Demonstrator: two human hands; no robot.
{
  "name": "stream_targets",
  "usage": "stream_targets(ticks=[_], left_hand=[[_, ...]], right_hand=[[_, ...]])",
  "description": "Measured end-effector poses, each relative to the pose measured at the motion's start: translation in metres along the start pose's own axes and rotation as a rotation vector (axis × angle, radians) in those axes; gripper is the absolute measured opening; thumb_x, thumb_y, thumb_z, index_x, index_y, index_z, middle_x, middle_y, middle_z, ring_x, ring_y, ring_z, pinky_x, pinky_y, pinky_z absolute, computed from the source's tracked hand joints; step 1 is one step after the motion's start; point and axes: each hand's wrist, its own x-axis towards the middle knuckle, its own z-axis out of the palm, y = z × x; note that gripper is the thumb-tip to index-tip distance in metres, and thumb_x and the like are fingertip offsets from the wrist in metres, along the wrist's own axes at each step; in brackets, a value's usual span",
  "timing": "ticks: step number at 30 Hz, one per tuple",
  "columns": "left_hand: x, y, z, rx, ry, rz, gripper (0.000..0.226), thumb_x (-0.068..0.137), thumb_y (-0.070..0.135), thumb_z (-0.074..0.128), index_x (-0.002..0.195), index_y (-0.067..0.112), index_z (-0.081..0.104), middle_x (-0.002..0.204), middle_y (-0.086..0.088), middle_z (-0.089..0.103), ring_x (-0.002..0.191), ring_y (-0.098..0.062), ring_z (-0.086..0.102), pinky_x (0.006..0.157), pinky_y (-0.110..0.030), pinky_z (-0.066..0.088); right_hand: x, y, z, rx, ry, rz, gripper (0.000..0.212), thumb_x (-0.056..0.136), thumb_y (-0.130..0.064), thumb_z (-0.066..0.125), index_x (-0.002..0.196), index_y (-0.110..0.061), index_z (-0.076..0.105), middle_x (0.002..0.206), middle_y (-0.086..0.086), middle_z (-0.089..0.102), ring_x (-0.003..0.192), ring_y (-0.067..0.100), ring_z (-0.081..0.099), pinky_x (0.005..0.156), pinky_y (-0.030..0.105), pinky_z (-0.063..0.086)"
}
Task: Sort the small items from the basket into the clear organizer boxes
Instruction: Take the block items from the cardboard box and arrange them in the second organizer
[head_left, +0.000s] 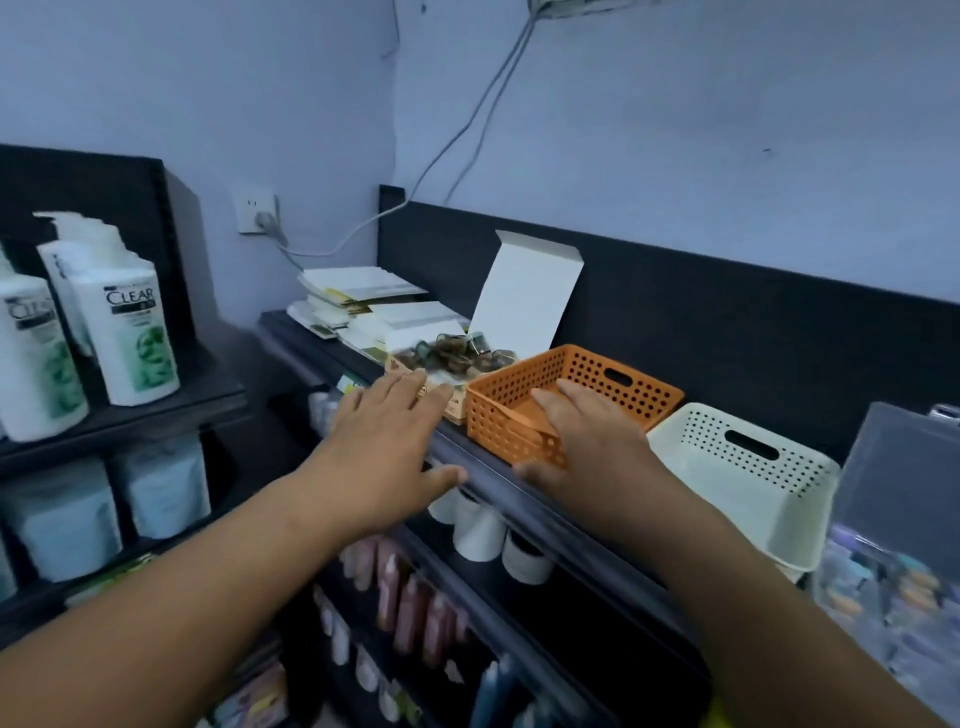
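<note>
An orange perforated basket sits on the top of a dark shelf. My right hand lies over its near corner, fingers straight and reaching inside, thumb by the shelf's front lip. What lies inside the basket cannot be made out. My left hand is spread flat, fingertips at a cardboard box with its white lid up, which holds several small dark clips. A clear organizer box with small coloured items stands at the far right, its lid raised.
A cream perforated basket stands between the orange basket and the clear box. White packets are stacked at the shelf's far left end. Shampoo bottles fill the left rack. Bottles and tubes line the lower shelves. A cable hangs from a wall socket.
</note>
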Motion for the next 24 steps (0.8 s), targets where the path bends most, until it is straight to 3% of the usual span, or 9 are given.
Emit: stream_targets(ticks=[13,19,24], left_hand=[[0.143,-0.060,0.028,-0.087,0.000,-0.030,0.082,0.088,0.059,0.050,0.152,0.028,0.010,0.160,-0.001,0.011,0.146,-0.019,0.010,0.119,-0.038,0.013],[0.204,-0.076,0.056,-0.193,-0.027,0.064,0.076,0.087,0.053,0.056,0.149,0.025,0.021,0.151,0.003,0.031,0.137,-0.016,0.030,0.111,-0.030,0.029],[0.269,-0.091,0.080,-0.282,-0.101,0.144,0.062,0.084,0.050,0.062,0.137,0.030,0.037,0.138,0.005,0.045,0.124,-0.015,0.044,0.100,-0.033,0.040]], right_hand=[[0.167,0.042,0.017,0.101,-0.108,-0.017,0.079,0.091,-0.050,0.058,0.154,-0.030,0.014,0.162,-0.005,0.007,0.148,0.017,0.012,0.117,0.036,0.020],[0.218,0.060,0.023,0.096,-0.189,0.035,0.077,0.089,-0.049,0.060,0.152,-0.030,0.019,0.159,-0.006,0.018,0.142,0.018,0.029,0.112,0.036,0.032],[0.261,0.060,0.037,0.023,-0.197,0.101,0.073,0.091,-0.046,0.058,0.152,-0.029,0.020,0.158,-0.005,0.021,0.140,0.019,0.032,0.111,0.034,0.033]])
